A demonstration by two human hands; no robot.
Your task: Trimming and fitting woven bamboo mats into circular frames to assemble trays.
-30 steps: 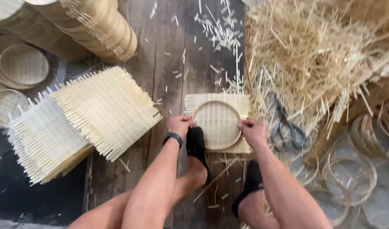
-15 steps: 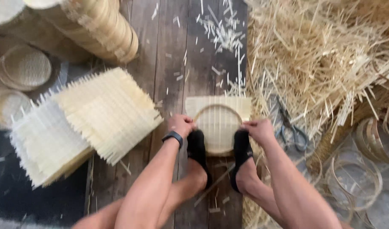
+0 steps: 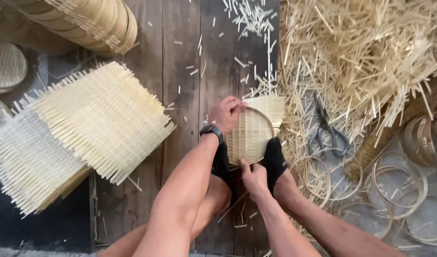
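A round woven bamboo tray (image 3: 249,135) is held on the plank floor (image 3: 180,71) between two black-socked feet (image 3: 274,159). Its far rim is gripped by the left hand (image 3: 226,113), fingers closed; its near rim is pinched by the right hand (image 3: 253,177). Scissors (image 3: 327,131) lie nearby.

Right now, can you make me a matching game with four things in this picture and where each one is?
Things:
1. scissors
2. stack of woven mats
3. loose straw pile
4. round woven tray

Places:
A. top right of the floor
B. between the two black-socked feet, under the left hand
C. on the left, on the wooden boards
D. right of the tray, at the straw's edge

Pairs: 1-D, 2-C, 3-A, 4-B
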